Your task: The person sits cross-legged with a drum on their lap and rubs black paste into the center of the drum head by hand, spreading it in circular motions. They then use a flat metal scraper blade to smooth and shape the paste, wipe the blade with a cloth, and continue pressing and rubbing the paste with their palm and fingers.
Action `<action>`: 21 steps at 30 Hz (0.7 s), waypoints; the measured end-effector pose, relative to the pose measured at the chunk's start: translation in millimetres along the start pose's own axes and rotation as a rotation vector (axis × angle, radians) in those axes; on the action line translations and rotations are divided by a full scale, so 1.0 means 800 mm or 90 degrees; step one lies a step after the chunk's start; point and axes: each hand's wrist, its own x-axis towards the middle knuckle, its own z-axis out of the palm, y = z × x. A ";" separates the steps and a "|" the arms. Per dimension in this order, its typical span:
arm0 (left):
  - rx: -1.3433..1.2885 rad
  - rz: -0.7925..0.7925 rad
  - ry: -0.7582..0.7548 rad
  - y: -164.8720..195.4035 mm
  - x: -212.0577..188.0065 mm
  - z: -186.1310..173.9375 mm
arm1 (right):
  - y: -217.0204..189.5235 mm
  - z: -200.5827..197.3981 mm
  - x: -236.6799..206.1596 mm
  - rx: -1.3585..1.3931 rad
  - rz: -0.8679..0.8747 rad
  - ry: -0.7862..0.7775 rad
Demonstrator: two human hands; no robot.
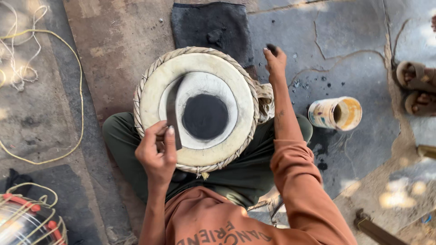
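Nearest to you, your orange sleeves (290, 181) frame your lap, where a round hand drum (196, 109) rests on your crossed, dark green trouser legs (122, 136), its pale skin head facing up. A braided rope rim (150, 72) runs around the head, and a black circular patch (205, 116) sits a little right of its middle.

Your left hand (156, 152) is closed around a flat, dark metal blade (172, 109), thumb on top; the blade lies across the left part of the drum head, its far end near the rope rim and its edge just beside the black patch.

Your right hand (274, 61) reaches past the drum's far right edge, fingers pinched narrow on a small dark lump (271, 47), apart from the drum head.

To the right, a stained cylindrical container (335, 113) lies on its side on the cracked, grey floor (354, 54). Beyond the drum a dark cloth (211, 27) is spread flat. At the far left yellow cord (77, 72) loops over the floor, and another drum laced with cord (27, 220) shows in the lower left corner. At the right edge, another person's sandalled feet (418, 88) stand on the floor.
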 end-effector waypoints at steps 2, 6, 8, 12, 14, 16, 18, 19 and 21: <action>0.085 0.054 0.032 -0.003 0.002 0.009 | 0.007 0.017 0.012 0.051 0.313 -0.004; 0.050 0.017 0.088 -0.006 0.002 0.011 | 0.015 0.045 0.015 -0.247 0.164 0.002; 0.071 0.012 0.076 -0.008 0.002 0.010 | 0.014 0.054 0.011 -0.236 0.137 0.035; 0.076 0.029 0.084 -0.010 0.001 0.010 | 0.013 0.058 0.011 -0.251 0.072 0.114; 0.091 0.025 0.085 -0.009 0.002 0.010 | 0.015 0.058 0.015 -0.229 0.014 0.154; 0.090 0.032 0.080 -0.009 0.003 0.009 | 0.016 0.058 0.021 -0.131 0.006 0.163; 0.089 0.049 0.073 -0.008 0.004 0.008 | 0.015 0.060 0.027 -0.004 0.021 0.157; 0.088 0.058 0.064 -0.008 0.005 0.007 | 0.013 0.062 0.030 0.069 0.045 0.146; 0.097 0.070 0.054 -0.008 0.006 0.006 | 0.008 0.067 0.035 0.062 0.007 0.124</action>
